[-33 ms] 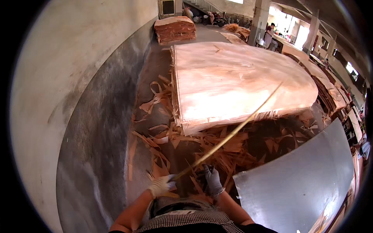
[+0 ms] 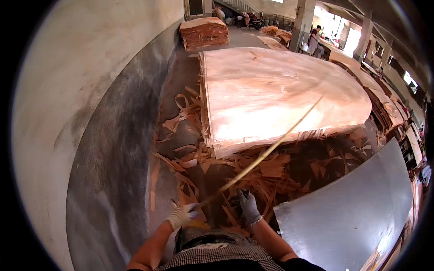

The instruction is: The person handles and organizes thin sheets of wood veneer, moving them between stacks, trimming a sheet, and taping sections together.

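Note:
My left hand, in a white knitted glove, is closed on the near end of a long, thin, pale wooden strip. The strip slants up and away to the right, and its far tip overlaps a tall stack of wood veneer sheets in the view. Just right of it, my right hand, in a grey glove, has curled fingers beside something dark. What those fingers hold, if anything, cannot be made out. Torn veneer scraps cover the floor beyond both hands.
A smooth grey sheet lies at my right. The wall runs along my left. A smaller veneer stack stands at the far left, more stacks at the right. Near a pillar, a person stands in the distance.
My left hand has shifted slightly left with the strip, whose far tip has also moved a little left. My right hand has barely moved.

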Tool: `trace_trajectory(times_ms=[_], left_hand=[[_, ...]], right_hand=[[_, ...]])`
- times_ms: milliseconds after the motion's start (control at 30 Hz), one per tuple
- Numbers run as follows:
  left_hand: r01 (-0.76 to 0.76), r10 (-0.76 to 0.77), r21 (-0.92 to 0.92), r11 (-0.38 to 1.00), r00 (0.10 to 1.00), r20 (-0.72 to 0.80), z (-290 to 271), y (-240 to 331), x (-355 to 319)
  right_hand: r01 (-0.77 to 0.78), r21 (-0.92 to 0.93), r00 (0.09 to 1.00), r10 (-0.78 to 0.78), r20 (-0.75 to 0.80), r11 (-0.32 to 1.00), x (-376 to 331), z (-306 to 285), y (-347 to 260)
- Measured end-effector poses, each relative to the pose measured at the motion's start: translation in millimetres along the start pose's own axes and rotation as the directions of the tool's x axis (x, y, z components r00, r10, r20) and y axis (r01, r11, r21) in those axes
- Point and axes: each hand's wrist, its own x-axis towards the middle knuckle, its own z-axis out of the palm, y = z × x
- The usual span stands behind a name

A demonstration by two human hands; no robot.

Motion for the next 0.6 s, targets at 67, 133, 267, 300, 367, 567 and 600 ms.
trace_trajectory(times_ms=[67,133,267,300,367,567,600], left_hand=[[0.115,-0.115,0.063,0.991,0.993,-0.001,-45,-41,27],[0.234,-0.239,0.131,0.963,0.971,0.025,-95,-64,58],[0.264,-0.254,0.133,0.955,0.963,-0.088,-195,-106,140],[0.249,-0.236,0.188,0.95,0.968,-0.088,-219,-115,165],[0.165,-0.151,0.287,0.944,0.986,-0.069,-256,-113,227],[-0.247,0.272,0.262,0.933,0.96,-0.064,-351,-47,392],[-0.284,0.308,0.277,0.918,0.95,-0.048,-358,-32,422]], right_hand=[[0.087,0.004,0.995,-0.087,0.039,0.996,69,2,1],[0.005,0.09,1.0,-0.005,0.006,0.996,123,8,-6],[-0.133,0.327,0.981,0.172,-0.091,0.936,209,49,-37],[-0.154,0.394,0.97,0.215,-0.114,0.906,228,59,-45],[-0.046,0.408,0.971,0.136,-0.194,0.912,284,41,-18],[-0.153,0.687,0.906,0.378,-0.19,0.711,392,52,10],[-0.163,0.717,0.883,0.424,-0.2,0.678,412,44,26]])
